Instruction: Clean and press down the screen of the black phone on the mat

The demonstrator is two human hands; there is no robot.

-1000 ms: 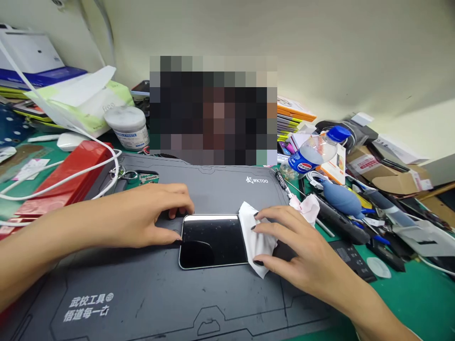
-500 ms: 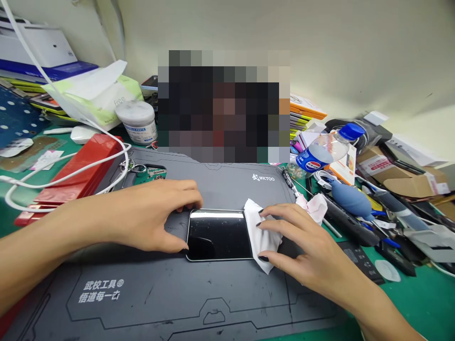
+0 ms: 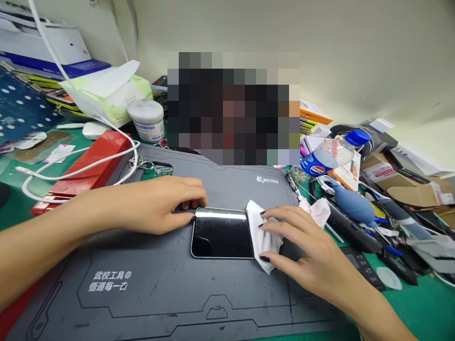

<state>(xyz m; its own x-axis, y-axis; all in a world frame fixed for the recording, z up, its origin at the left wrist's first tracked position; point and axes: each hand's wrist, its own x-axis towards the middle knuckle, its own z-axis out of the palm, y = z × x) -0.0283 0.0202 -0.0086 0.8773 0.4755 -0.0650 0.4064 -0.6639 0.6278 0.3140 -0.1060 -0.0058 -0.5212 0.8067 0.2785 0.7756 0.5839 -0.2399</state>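
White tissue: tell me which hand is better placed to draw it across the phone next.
The right hand, I judge: it touches the white tissue, which seems to lie over the right end of the phone. The left hand is at the phone's opposite end, away from the tissue.

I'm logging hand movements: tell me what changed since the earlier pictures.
The left hand has moved its thumb along the left edge of the phone, toward the far corner. Nothing was visibly taken or let go. The phone stays in place, the right hand on the white cloth at its right end.
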